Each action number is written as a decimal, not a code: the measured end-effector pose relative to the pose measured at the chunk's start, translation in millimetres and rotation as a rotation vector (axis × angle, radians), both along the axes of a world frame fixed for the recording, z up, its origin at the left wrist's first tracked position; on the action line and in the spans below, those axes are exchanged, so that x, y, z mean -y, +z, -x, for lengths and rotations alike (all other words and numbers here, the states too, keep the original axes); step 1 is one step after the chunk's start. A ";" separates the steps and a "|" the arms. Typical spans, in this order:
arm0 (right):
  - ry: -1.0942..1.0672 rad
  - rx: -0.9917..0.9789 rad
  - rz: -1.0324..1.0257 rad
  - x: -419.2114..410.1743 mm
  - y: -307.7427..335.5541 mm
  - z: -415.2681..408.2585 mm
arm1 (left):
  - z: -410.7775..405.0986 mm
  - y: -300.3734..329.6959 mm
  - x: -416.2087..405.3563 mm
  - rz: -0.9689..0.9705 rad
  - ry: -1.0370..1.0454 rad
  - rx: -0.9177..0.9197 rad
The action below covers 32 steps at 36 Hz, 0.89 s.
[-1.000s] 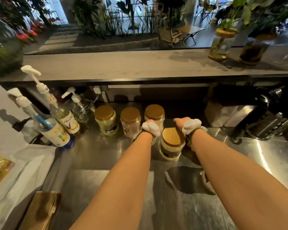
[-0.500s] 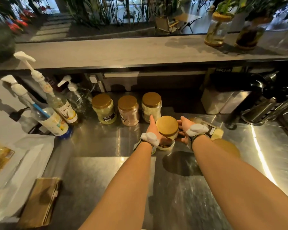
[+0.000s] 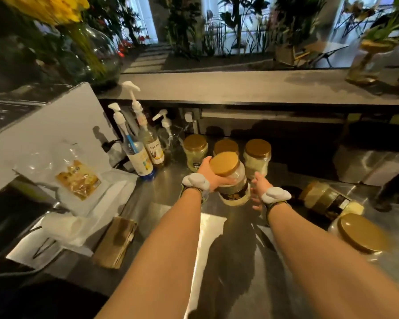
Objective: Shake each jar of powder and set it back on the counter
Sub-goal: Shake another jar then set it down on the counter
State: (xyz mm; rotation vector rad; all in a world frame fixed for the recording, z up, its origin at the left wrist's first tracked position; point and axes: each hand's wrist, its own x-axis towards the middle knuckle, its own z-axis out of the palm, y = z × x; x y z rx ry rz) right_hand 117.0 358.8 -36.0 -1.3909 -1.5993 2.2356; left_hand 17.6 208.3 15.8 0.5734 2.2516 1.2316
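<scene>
The left hand grips 1 tilted gold-lidded jar; the right hand hovers spread beside it. 3 jars stand behind, 2 more right.

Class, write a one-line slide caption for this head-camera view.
Left hand grips a tilted, gold-lidded clear plastic jar of pale powder above the steel counter; the right hand steadies its side.

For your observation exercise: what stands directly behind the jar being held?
Behind the held jar, a gold-lidded jar shows only its lid; its body and contents are covered.
</scene>
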 end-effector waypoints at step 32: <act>-0.013 -0.506 0.479 93.4 100.4 95.8 | 74.4 138.9 113.9 -0.369 0.333 0.268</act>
